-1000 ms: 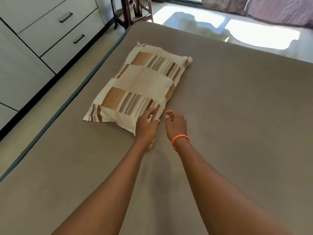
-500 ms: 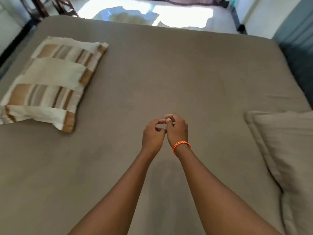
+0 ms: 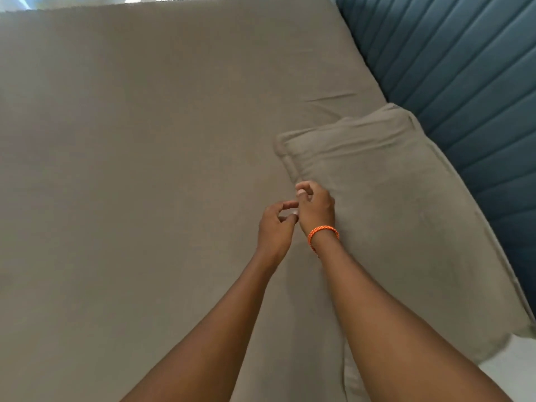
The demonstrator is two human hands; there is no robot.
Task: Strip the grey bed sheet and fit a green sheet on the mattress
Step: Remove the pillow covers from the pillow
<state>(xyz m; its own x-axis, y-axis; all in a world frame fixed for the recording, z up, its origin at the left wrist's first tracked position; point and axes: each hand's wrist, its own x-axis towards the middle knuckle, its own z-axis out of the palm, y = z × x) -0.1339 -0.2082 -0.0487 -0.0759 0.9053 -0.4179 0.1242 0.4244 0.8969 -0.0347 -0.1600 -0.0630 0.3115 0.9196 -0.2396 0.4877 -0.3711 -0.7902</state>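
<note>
The grey bed sheet (image 3: 145, 140) lies flat and smooth over the mattress and fills most of the view. A grey pillow (image 3: 391, 198) rests on it at the right, against the headboard. My left hand (image 3: 274, 227) hovers over the sheet just left of the pillow, fingers loosely curled and holding nothing. My right hand (image 3: 316, 207), with an orange band at the wrist, is over the pillow's left edge with its fingers loosely curled; I cannot tell whether it touches the pillow. No green sheet is in view.
A blue ribbed headboard (image 3: 464, 68) runs along the right side behind the pillow. A strip of pale floor (image 3: 516, 372) shows at the bottom right past the pillow's corner. The mattress's far edge is at the top.
My view has swung right: the striped pillow has left the frame and the grey pillow is now close. Both hands moved from the striped pillow to the grey pillow's left edge.
</note>
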